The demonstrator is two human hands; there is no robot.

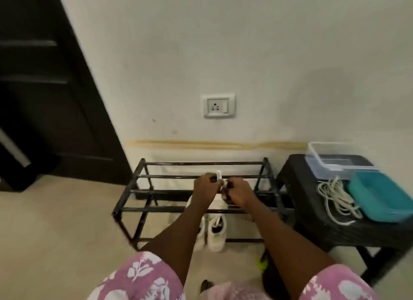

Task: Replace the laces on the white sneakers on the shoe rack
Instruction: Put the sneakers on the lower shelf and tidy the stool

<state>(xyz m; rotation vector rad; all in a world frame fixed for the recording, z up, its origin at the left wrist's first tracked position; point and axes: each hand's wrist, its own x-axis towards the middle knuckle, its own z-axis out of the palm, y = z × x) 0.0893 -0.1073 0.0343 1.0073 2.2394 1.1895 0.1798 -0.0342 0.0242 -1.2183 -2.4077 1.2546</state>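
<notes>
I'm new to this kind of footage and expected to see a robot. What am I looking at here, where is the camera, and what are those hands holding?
There is no robot. A person works with bare hands, and the single picture comes from a wide-angle camera worn on their head, looking forward and down. That is why both forearms reach in from the bottom edge. The left hand and right hand meet above a black shoe rack and together pinch a small white item, which is too blurred to identify. Below the top bars, the white sneakers sit low in the rack. To the right, a dark stool carries a clear container, a teal tub and a loose bundle of white cord.
</notes>
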